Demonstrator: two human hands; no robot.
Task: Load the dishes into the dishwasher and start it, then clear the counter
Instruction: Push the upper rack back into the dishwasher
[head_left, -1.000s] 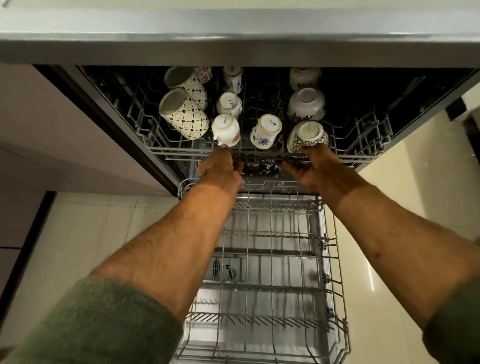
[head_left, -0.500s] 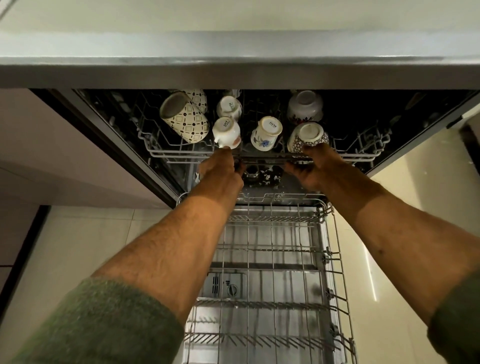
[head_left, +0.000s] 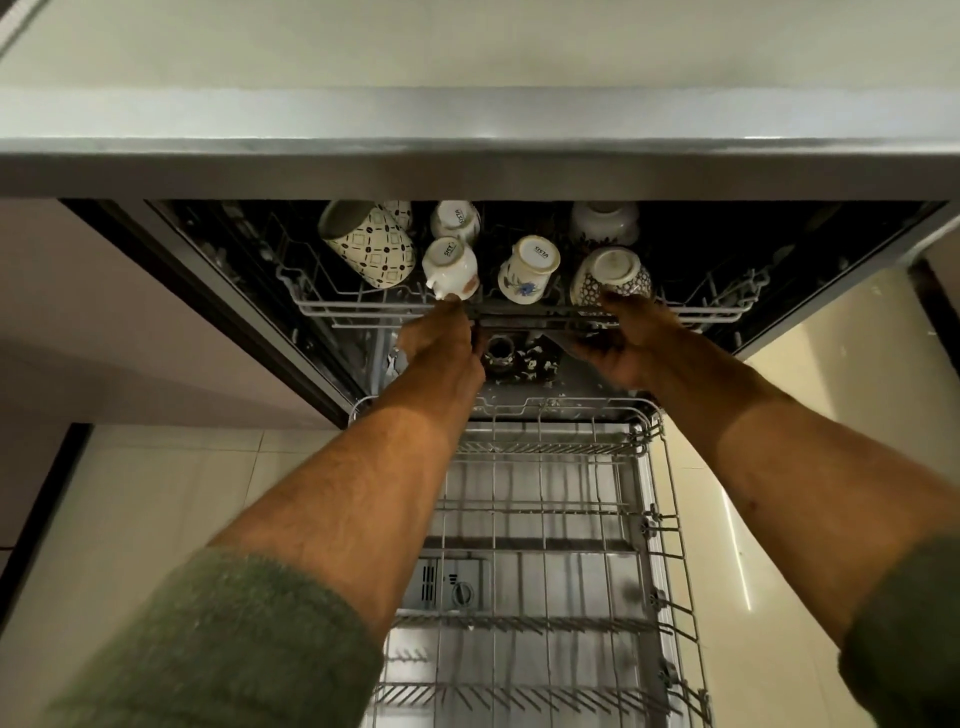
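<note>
While both my arms reach forward under the counter edge (head_left: 478, 156), my left hand (head_left: 441, 340) and right hand (head_left: 623, 343) sit at the front bar of the dishwasher's upper rack (head_left: 363, 310). My left fingers are curled over the rail just below a small white cup (head_left: 451, 269). My right fingers wrap the rail from beneath, under a dark-patterned bowl (head_left: 612, 276). Both hands grip the rack itself and hold no dish.

That upper rack is loaded and sits mostly inside the machine. It carries a tilted mug with a square pattern (head_left: 371, 244), a flowered cup (head_left: 530, 270) standing base up, and more cups and a bowl behind them, partly hidden by the counter.

Below my arms, the lower rack (head_left: 545, 519) is pulled out over the open door. I can see no dishes in the part of it that shows. The detergent compartment (head_left: 452, 584) is visible through its wires.

I judge the cups and bowls done. Still ahead, as I read it: any dishes for the lower rack, sliding both racks in, closing the door, starting the cycle, and clearing the counter, whose top I cannot see from here.
</note>
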